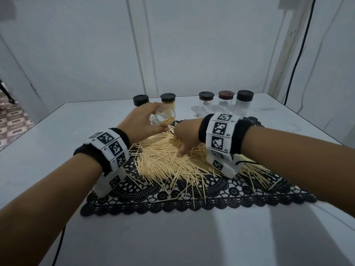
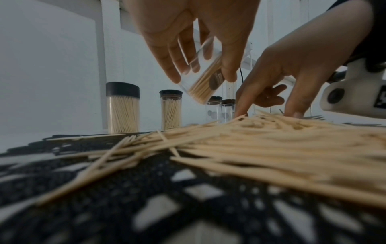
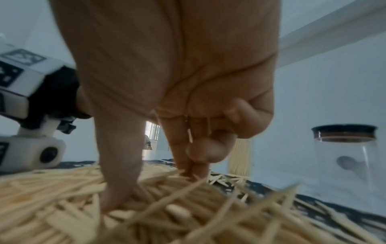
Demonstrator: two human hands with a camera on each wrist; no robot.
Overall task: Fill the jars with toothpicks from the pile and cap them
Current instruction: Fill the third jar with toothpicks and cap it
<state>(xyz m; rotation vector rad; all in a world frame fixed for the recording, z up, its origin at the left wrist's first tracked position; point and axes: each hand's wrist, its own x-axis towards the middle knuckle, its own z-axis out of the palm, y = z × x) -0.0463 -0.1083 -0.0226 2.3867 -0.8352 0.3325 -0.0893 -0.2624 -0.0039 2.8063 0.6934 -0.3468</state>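
Note:
My left hand [image 1: 153, 121] [image 2: 203, 75] grips a clear uncapped jar [image 1: 162, 117] [image 2: 200, 90], tilted over the far edge of the toothpick pile [image 1: 167, 162] [image 2: 271, 140] [image 3: 146, 206]. The jar is partly filled with toothpicks. My right hand [image 1: 181, 145] [image 2: 268, 113] [image 3: 154, 184] reaches down into the pile. Its thumb [image 3: 119, 165] and two straight fingers [image 3: 183, 158] press into the toothpicks with a gap between them; the other fingers are curled. Two capped jars full of toothpicks [image 1: 168, 102] [image 2: 122, 109] stand at the back.
The pile lies on a black lace mat [image 1: 192, 200] [image 2: 146, 198] on a white table [image 1: 172, 237]. Three capped jars without toothpicks [image 1: 226, 99] [image 3: 344, 156] stand at the back right. The left wrist camera mount [image 3: 31, 155] sits low beside the pile.

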